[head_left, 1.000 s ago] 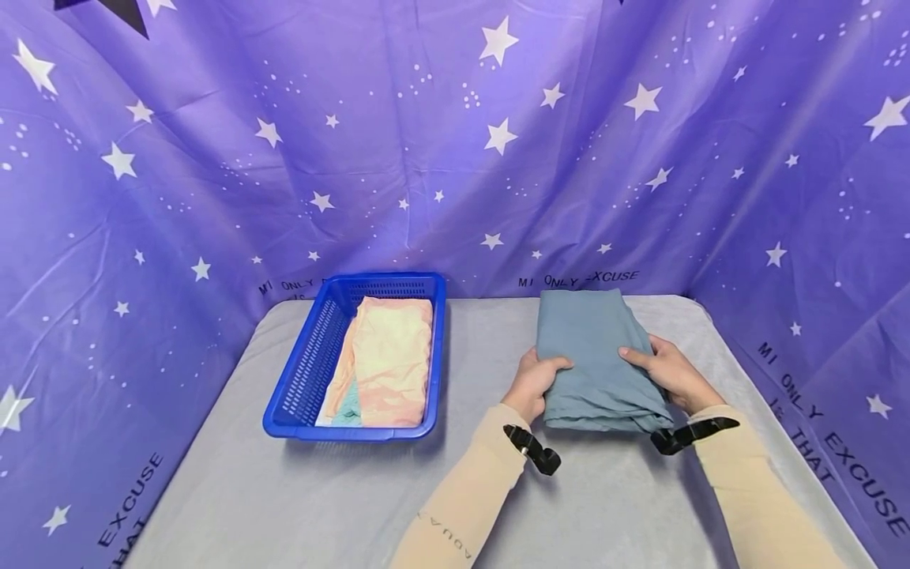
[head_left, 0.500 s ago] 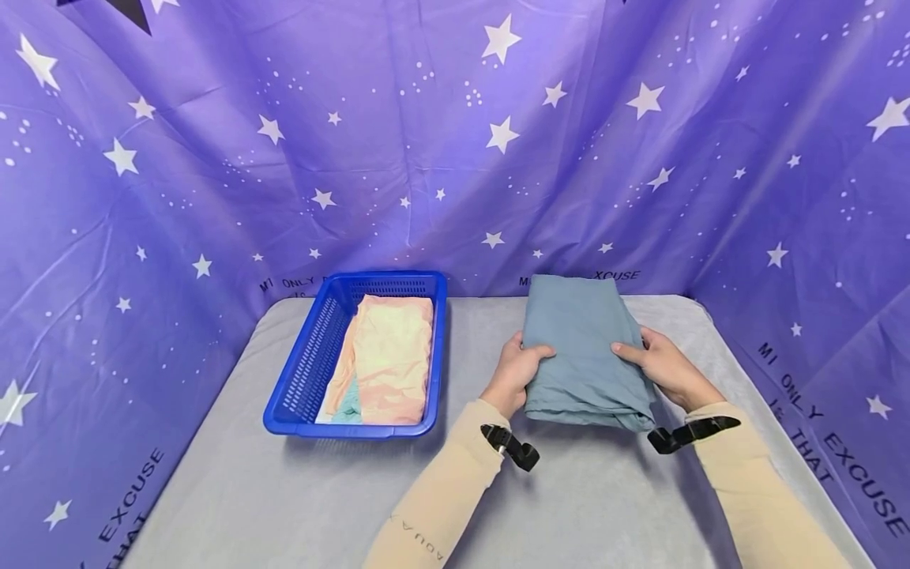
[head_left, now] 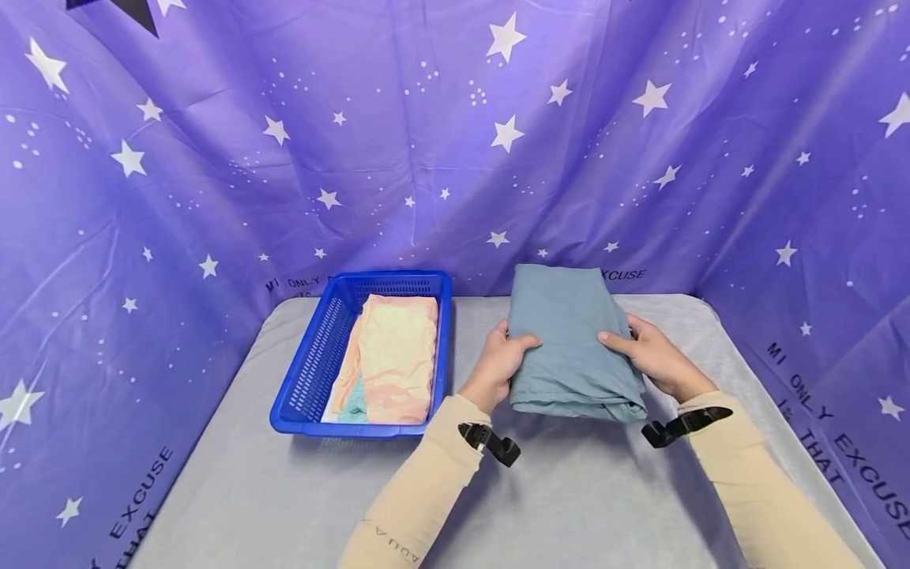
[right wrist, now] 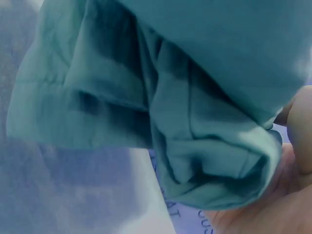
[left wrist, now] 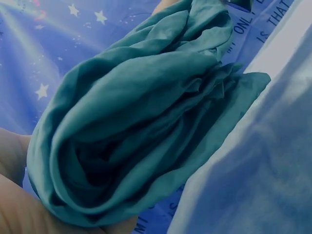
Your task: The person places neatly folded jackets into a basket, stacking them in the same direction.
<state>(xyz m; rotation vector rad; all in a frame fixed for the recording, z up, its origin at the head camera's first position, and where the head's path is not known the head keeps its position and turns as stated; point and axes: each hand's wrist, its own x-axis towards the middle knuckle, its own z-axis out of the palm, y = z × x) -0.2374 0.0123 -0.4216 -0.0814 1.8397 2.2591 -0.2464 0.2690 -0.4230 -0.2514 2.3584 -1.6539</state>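
A folded grey-blue garment (head_left: 565, 371) is held up over the right half of the table in the head view, its shadow falling below. My left hand (head_left: 498, 362) grips its left side, thumb on top and fingers underneath. On the opposite side my right hand (head_left: 657, 359) holds it the same way. Loose rolled layers of the garment (left wrist: 131, 112) fill the left wrist view, part of the left hand (left wrist: 19, 209) showing at the corner. In the right wrist view, a seamed edge of the garment (right wrist: 44, 107) hangs down beside the right hand (right wrist: 273, 209).
A blue plastic basket (head_left: 302, 379) stands to the left on the grey-covered table (head_left: 235, 490). Inside lie folded pale pink cloth (head_left: 400, 359) and a bit of turquoise cloth (head_left: 353, 405). A purple star-printed curtain (head_left: 398, 150) encloses the back and sides.
Both hands have carried the garment left and slightly upward, closer to the basket. The grip on each side stays the same, and the basket's contents are unchanged.
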